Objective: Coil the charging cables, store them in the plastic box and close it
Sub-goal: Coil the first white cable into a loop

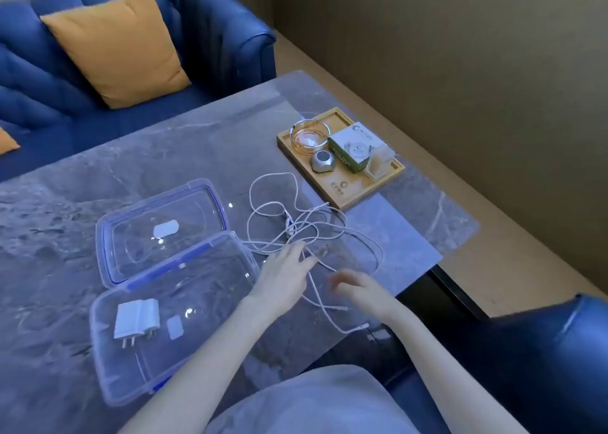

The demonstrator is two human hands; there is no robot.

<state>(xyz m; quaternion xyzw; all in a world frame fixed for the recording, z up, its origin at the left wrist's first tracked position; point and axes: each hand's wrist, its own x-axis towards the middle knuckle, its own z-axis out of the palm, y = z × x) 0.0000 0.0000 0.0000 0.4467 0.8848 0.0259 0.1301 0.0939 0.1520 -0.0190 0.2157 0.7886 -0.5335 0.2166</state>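
We are looking down at a grey marble-patterned table [164, 157]. The thin white charging cables [296, 226] are lying in a loose tangle on it, just right of the clear plastic box with blue clips [204, 288], which is sitting open with its lid [158, 229] laid flat behind it. A white plug adapter [136, 318] is already resting inside the box.

We are reaching in with both hands. The left hand [283, 269] is lying open, fingers spread, its fingertips touching strands at the near edge of the tangle. The right hand [358, 288] is hovering beside it, fingers loosely open; it is blurred, and seems to be gripping nothing.

We are judging the cables light, limp and springy, likely to snag where loops are crossing. The connector ends [358, 328] nearest us are looking like the best places to take hold.
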